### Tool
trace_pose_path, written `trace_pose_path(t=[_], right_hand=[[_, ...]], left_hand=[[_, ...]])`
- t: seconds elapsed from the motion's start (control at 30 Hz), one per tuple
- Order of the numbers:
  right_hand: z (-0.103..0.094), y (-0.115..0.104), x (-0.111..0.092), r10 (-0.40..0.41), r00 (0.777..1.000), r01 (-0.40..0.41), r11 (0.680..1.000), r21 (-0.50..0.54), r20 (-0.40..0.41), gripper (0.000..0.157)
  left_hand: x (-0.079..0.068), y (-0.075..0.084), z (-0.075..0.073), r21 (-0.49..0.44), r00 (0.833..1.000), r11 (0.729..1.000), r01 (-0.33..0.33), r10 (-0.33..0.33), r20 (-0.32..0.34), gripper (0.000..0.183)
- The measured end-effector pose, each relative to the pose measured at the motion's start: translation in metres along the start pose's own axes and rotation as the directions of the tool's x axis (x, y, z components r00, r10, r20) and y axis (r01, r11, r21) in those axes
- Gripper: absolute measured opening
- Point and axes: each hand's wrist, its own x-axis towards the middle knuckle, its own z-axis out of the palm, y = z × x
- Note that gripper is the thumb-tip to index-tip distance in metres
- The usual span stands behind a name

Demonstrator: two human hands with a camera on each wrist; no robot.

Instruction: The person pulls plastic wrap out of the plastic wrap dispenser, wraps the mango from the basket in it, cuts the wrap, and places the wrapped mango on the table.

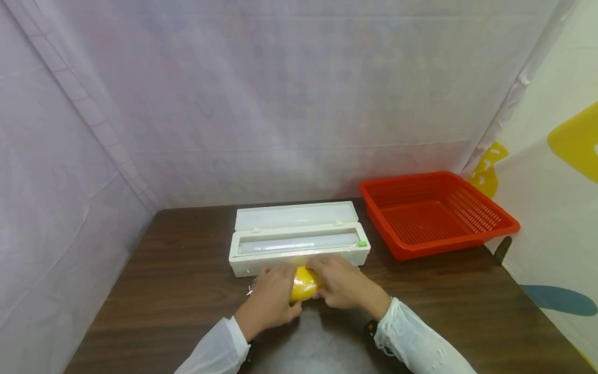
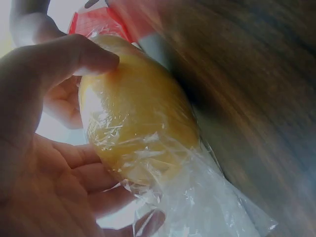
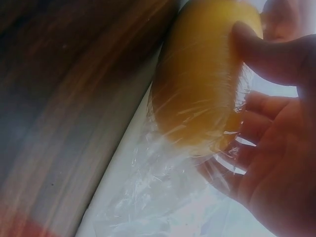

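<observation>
A smooth yellow oval fruit [image 1: 304, 284], its exact kind unclear, is held between both hands in front of the white box. Clear cling film [image 2: 197, 202] covers it, and loose film trails off both ends. My left hand [image 1: 275, 297] grips one side, thumb pressed on the fruit and fingers curled beneath. On the other side my right hand [image 1: 340, 282] holds it likewise, its thumb [image 3: 266, 54] lying on the wrapped surface. Directly behind stands the cling film dispenser [image 1: 243, 267], lid raised, with a film roll [image 1: 299, 243] inside and a green cutter slide [image 1: 362, 243] at its right end.
A red plastic basket [image 1: 402, 252] with perforated sides stands at the back right of the brown wooden table [image 1: 154, 291], beside the dispenser. White sheeting [image 1: 299, 104] hangs behind the table and on both sides.
</observation>
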Motion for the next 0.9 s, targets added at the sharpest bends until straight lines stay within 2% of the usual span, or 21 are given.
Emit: trace_pose_path(t=[0.3, 0.4, 0.57, 0.73, 0.9], right_hand=[[-0.002, 0.0, 0.0, 0.002, 1.0, -0.002, 1.0, 0.01, 0.028, 0.049], [-0.003, 0.0, 0.0, 0.003, 0.999, -0.004, 1.0, 0.02, 0.031, 0.047], [-0.003, 0.001, 0.0, 0.011, 0.999, -0.012, 0.999, 0.039, 0.042, 0.05], [-0.004, 0.002, -0.001, 0.018, 0.998, -0.021, 0.998, 0.062, 0.059, 0.052], [-0.007, 0.002, -0.001, 0.037, 0.995, -0.047, 0.993, 0.112, 0.093, 0.051]], left_hand=[[0.002, 0.0, 0.0, 0.112, 1.0, 0.993, 0.025, -0.026, 0.005, 0.077], [0.001, -0.002, 0.001, 0.142, 1.0, 0.99, 0.016, -0.016, 0.0, 0.086], [0.001, -0.004, 0.001, 0.182, 0.998, 0.983, -0.013, 0.022, -0.051, 0.092], [0.001, -0.007, 0.001, 0.18, 0.996, 0.983, -0.03, 0.045, -0.08, 0.084], [0.003, -0.012, -0.003, 0.098, 0.997, 0.994, -0.04, 0.046, -0.067, 0.074]])
